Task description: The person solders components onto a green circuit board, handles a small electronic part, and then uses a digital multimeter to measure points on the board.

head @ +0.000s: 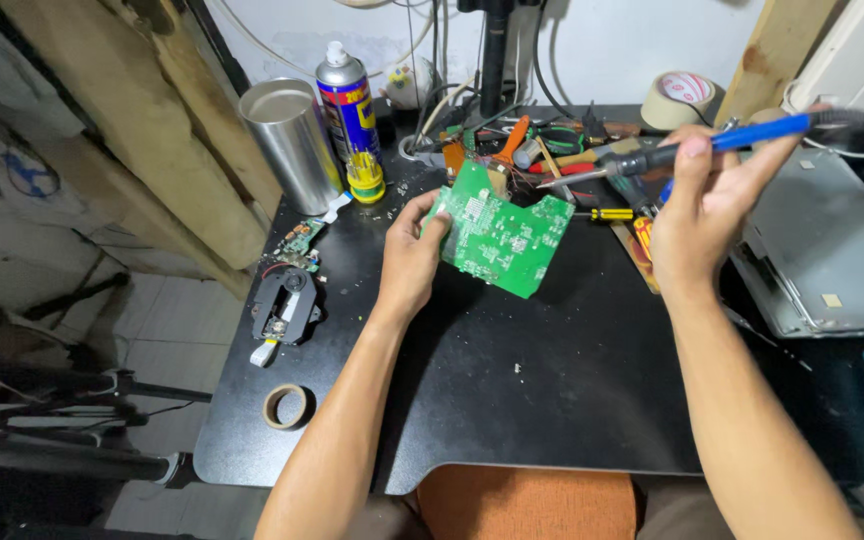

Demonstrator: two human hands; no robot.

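Observation:
My left hand [412, 255] grips a green circuit board [502, 235] by its left edge and holds it tilted above the black table [552, 400]. My right hand [702, 205] is closed around a soldering iron [692, 148] with a blue handle. Its metal tip points left, ending just above the board's upper right corner and apart from it.
A metal can [292, 140] and a spray can [349, 105] stand at the back left. A black disc-drive mechanism [285, 305] and a tape roll [287, 406] lie at the left edge. Pliers, screwdrivers and wires crowd the back. A grey metal panel [822, 250] lies at the right.

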